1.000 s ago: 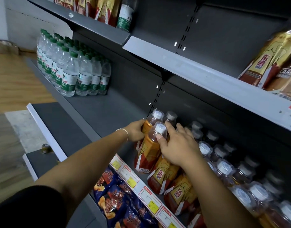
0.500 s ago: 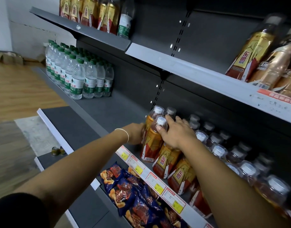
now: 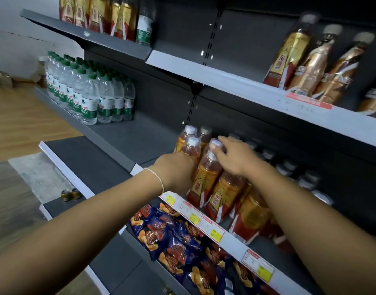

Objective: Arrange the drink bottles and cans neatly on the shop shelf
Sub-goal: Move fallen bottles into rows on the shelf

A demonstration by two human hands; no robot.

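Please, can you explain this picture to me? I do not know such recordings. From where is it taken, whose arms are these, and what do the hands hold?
The camera sits on a person's head and looks down at their own arms in a shop. The left hand presses against the side of the orange drink bottles on the middle shelf; the right hand rests on their white caps. Neither hand lifts anything. Farther left stand water bottles, and snack bags lie on the shelf below.

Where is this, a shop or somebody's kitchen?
Most likely a small shop. Long grey metal shelves carry printed price tags along the front edge, with rows of identical clear water bottles with green caps and blue snack bags below.
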